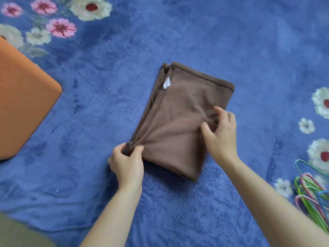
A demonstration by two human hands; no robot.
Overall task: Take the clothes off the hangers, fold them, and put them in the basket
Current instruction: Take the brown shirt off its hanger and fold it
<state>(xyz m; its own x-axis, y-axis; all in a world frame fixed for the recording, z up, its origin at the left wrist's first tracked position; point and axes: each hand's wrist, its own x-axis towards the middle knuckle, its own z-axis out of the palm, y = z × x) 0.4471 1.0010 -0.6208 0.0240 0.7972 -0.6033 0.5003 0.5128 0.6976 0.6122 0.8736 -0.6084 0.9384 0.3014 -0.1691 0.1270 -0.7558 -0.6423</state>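
Folded cloth [179, 111] lies at ctr of rug [178, 32]. Box [23, 104] sits on rug well to the L of it, at frame edge. Hangers [313, 191] lie heaped on rug far R, nearer than cloth & well apart from it. Tag [167, 83] is on cloth's far-L side. L hand [126, 163] pinches cloth's near-L corner; R hand [220, 132] grips cloth's top near its R edge.
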